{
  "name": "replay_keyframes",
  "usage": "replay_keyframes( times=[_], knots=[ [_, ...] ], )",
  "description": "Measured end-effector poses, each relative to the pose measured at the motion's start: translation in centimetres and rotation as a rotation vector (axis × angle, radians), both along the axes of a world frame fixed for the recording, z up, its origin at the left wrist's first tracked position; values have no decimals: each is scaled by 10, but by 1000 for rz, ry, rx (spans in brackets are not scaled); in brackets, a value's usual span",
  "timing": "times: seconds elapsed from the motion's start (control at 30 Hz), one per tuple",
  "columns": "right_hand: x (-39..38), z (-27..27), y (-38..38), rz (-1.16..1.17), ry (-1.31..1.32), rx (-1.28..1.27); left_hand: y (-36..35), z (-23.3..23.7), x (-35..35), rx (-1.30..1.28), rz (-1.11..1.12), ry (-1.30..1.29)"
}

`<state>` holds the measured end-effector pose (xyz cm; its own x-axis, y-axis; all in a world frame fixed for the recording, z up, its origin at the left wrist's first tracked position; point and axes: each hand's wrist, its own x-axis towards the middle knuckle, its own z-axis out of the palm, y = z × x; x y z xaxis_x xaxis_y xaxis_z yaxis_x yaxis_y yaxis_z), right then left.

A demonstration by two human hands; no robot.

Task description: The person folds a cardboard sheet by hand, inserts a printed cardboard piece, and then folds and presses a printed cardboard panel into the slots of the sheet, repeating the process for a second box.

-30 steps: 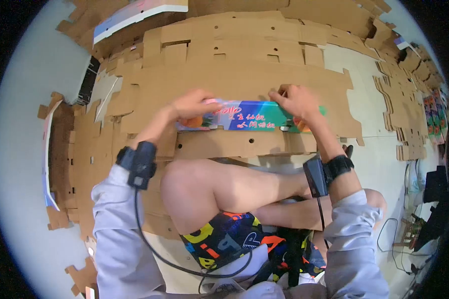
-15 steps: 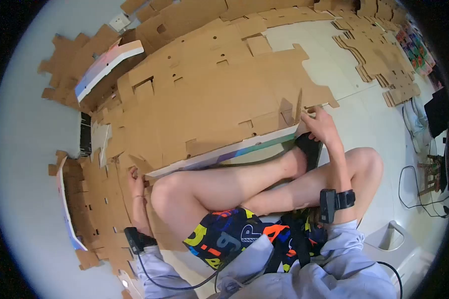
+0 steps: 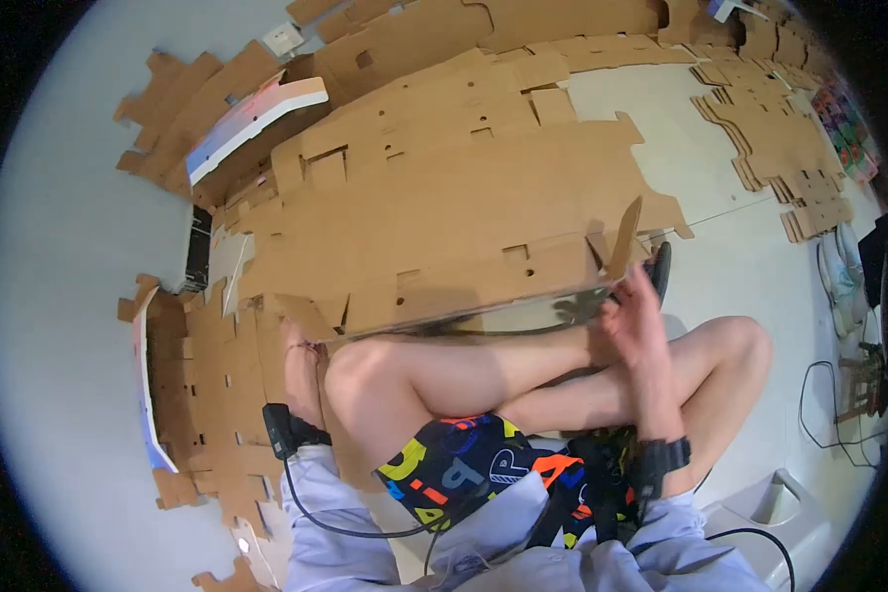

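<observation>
A large brown cardboard sheet (image 3: 434, 217) with slots and small round holes lies before my crossed legs. Its near edge runs just above my knees, with upright flaps at both corners. My right hand (image 3: 633, 314) is at the right corner beside the raised flap (image 3: 624, 237), fingers curled against the cardboard edge. At the left corner, my left hand (image 3: 299, 340) is by the other flap (image 3: 306, 316); its fingers are mostly hidden behind the cardboard.
Folded cardboard pieces with printed edges stand at the upper left (image 3: 257, 118) and lower left (image 3: 148, 385). Stacked cut cardboard (image 3: 775, 138) lies at the upper right. Shoes (image 3: 839, 276), cables and a white plastic stool (image 3: 775, 508) are on the right.
The near edge of the sheet has turned, so its white and coloured printed side no longer shows. My right hand has turned and moved slightly down. The whole view has shifted.
</observation>
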<state>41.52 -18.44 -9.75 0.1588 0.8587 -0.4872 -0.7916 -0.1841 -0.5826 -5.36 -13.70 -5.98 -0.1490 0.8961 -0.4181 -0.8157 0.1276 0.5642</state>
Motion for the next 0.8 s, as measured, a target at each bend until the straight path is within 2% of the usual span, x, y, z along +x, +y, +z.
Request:
replay_keyframes(
  times=[0.03, 0.07, 0.1, 0.13, 0.17, 0.2, 0.23, 0.3, 0.37, 0.43, 0.5, 0.53, 0.57, 0.63, 0.67, 0.7, 0.73, 0.8],
  knots=[
    [-17, 20, -5, 24, -76, -10, -18, 28, 28, 52, 14, -384],
    [-29, 40, -9, 50, -149, -21, -17, 30, 31, 59, 15, -470],
    [-32, 44, -10, 22, -181, -28, -7, 15, 20, 63, 3, -394],
    [-34, 45, -11, -5, -209, -36, 7, -4, 1, 67, -6, -206],
    [-38, 46, -12, -30, -237, -43, 34, -40, -37, 55, -69, 488],
    [-44, 47, -13, -99, -233, -38, 50, -52, -48, 29, -55, 766],
    [-50, 49, -15, -169, -233, -29, 51, -25, -26, -20, -15, 703],
    [-66, 47, -25, -331, -315, -67, 48, -5, -20, -55, -25, 574],
    [-79, 11, -50, -212, -920, -51, 43, 14, -12, -25, -1, 508],
    [-110, 27, -76, 359, -468, -52, 38, 32, 4, 67, 43, 513],
    [-141, 34, -87, 639, -265, 232, 34, 38, 5, 168, -44, 460],
    [-152, 40, -85, 626, -89, 282, 31, 44, 6, 220, -91, 437],
    [-161, 46, -82, 611, 91, 334, 23, 59, 16, 299, -169, 599],
    [-171, 80, -81, 541, 141, 308, -3, 91, 42, 456, -323, 925],
    [-172, 101, -80, 511, 159, 297, -14, 91, 37, 511, -414, 941],
    [-174, 118, -78, 501, 108, 281, -25, 90, 32, 568, -502, 951],
    [-170, 128, -74, 511, 166, 227, -26, 88, 30, 632, -591, 957],
    [-161, 139, -64, 525, 286, 111, -15, 81, 27, 530, -385, 576]
  ],
)
